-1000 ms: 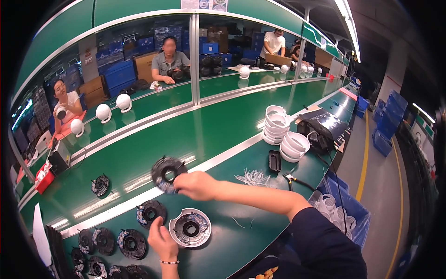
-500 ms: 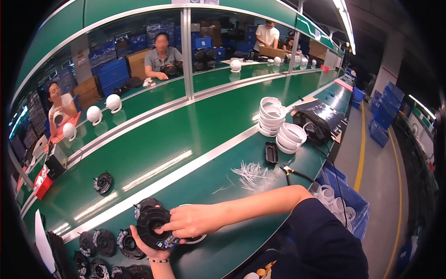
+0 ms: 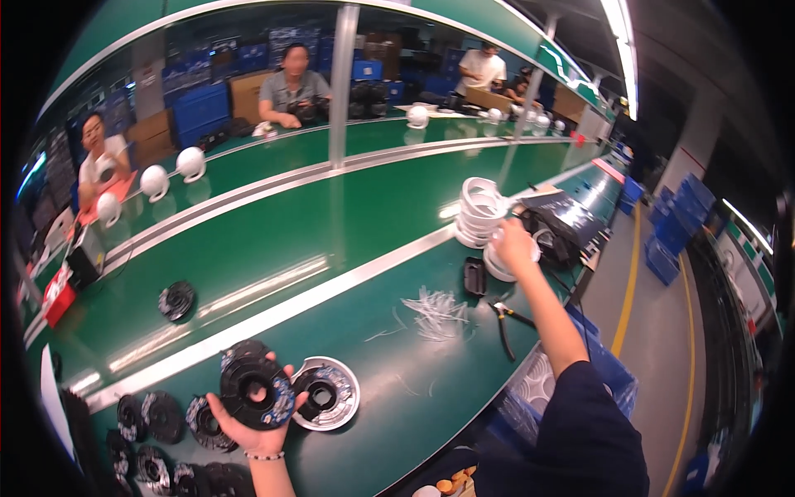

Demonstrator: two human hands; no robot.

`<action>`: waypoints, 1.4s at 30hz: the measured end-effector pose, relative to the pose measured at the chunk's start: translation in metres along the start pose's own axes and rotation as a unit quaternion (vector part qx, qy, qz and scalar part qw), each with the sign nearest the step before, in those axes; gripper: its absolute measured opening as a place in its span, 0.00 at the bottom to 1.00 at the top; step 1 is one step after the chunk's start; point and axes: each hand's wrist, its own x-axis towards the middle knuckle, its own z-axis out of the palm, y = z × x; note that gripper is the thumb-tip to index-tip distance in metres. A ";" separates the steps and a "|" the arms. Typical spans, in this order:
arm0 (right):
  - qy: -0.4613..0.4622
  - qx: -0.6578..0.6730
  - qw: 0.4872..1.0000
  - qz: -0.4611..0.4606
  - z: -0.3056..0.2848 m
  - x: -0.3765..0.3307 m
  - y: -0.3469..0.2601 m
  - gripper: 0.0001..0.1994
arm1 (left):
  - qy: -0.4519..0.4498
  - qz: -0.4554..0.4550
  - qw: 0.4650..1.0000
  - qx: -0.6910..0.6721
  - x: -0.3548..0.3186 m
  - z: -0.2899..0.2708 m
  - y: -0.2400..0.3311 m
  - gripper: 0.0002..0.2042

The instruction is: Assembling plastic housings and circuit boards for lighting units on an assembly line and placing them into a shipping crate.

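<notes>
My left hand (image 3: pixel 257 422) grips a round black plastic disc (image 3: pixel 251 391) with a hole in its middle and blue circuit boards at its edge. A fingertip shows through the hole. Just right of it on the bench lies a white round housing (image 3: pixel 348 398) with a black disc and boards inside. My right arm is stretched toward the far right, where my right hand (image 3: pixel 515 248) is at the shorter stack of white plastic rings (image 3: pixel 498 267). Its fingers are partly hidden, so I cannot tell whether they grasp a ring. A taller stack of white rings (image 3: pixel 476 224) stands just beyond.
Several black discs (image 3: pixel 163 417) lie at lower left; another black disc (image 3: pixel 177 301) sits on the green conveyor. Clear plastic strips (image 3: pixel 439 313), cutting pliers (image 3: pixel 503 327) and a black tray (image 3: pixel 474 276) lie mid-bench. A blue bin (image 3: pixel 609 364) stands right. Co-workers sit across the conveyor.
My right hand has left the black disc and moved far right to the white rings. My left hand still holds the disc, now slightly further left. The white housing has come into view.
</notes>
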 end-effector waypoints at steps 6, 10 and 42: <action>-0.152 -0.039 0.974 0.166 0.006 0.007 0.052 0.14 | 0.010 -0.003 1.000 -0.009 0.003 -0.005 -0.004 0.39; -0.083 -0.047 0.987 0.130 -0.012 0.000 0.029 0.13 | -0.002 -0.005 1.000 -0.022 -0.001 -0.008 0.001 0.40; -0.127 0.384 0.866 -0.293 -0.039 -0.175 -0.102 0.09 | 0.161 0.110 0.981 -0.013 -0.004 -0.043 0.005 0.26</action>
